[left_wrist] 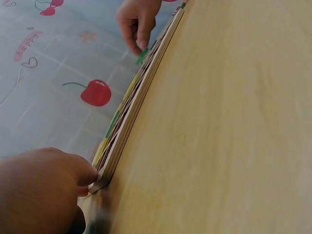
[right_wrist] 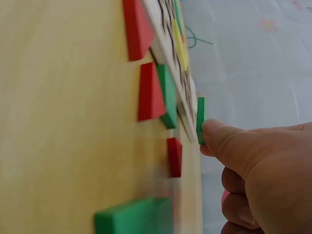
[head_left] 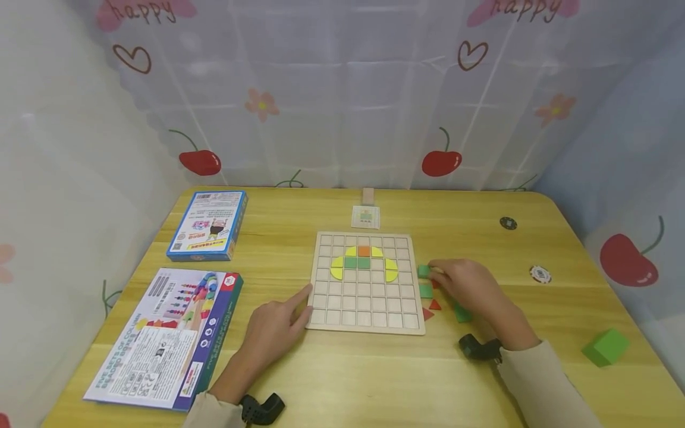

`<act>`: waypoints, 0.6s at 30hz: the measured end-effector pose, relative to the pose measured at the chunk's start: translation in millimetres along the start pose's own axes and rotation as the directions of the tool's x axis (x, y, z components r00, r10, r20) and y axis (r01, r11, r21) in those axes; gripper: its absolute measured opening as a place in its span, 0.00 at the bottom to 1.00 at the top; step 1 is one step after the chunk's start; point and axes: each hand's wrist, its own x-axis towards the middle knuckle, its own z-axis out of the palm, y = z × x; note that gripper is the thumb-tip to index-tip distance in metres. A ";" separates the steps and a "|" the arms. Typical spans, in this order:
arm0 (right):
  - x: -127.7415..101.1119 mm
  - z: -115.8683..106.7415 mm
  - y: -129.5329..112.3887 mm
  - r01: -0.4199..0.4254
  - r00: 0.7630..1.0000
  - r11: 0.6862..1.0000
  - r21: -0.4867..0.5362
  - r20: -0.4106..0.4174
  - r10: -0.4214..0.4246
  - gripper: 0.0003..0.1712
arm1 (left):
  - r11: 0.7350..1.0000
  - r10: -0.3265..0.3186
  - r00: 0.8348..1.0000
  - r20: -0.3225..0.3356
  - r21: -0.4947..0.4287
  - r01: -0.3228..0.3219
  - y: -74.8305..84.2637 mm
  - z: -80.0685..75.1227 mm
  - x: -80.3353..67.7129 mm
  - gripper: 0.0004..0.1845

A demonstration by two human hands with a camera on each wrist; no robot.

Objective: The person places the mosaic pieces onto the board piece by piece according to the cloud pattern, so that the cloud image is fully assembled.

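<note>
With a yellow, green and orange figure filling only upper cells of the grid board [head_left: 367, 282], the right hand [head_left: 471, 287] pinches a green tile [head_left: 424, 271] just beside the board's right edge, the left hand [head_left: 275, 324], fingers relaxed, steadies its lower-left corner, and loose red and green pieces [head_left: 434, 305] remain on the bench [head_left: 535, 368].

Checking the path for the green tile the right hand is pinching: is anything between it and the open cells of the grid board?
Nothing visible. The right hand pinches the green tile just off the grid board right edge; the nearest cells there are open.
</note>
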 end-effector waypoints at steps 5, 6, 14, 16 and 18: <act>12.6 -5.4 -14.2 -0.009 0.999 1.000 0.021 0.034 0.008 0.17 | 1.000 -0.007 1.000 -0.003 0.001 0.007 0.5 -1.8 0.0 0.24; 15.5 -5.7 -18.2 -0.001 0.999 1.000 0.024 0.038 0.000 0.17 | 1.000 -0.009 1.000 -0.001 -0.001 0.009 0.6 -1.9 -0.2 0.24; 39.9 6.9 -50.0 0.078 0.996 0.997 0.021 0.041 -0.079 0.17 | 1.000 -0.012 1.000 0.009 -0.001 0.012 0.4 -0.6 -0.3 0.24; 45.4 13.1 -54.6 0.091 0.995 0.996 0.011 0.039 -0.091 0.16 | 1.000 -0.008 1.000 0.007 -0.001 0.008 0.6 -0.6 0.0 0.24; 48.7 18.3 -57.6 0.104 0.994 0.994 0.009 0.024 -0.105 0.15 | 1.000 -0.004 1.000 0.006 0.001 0.004 1.1 -0.8 0.3 0.24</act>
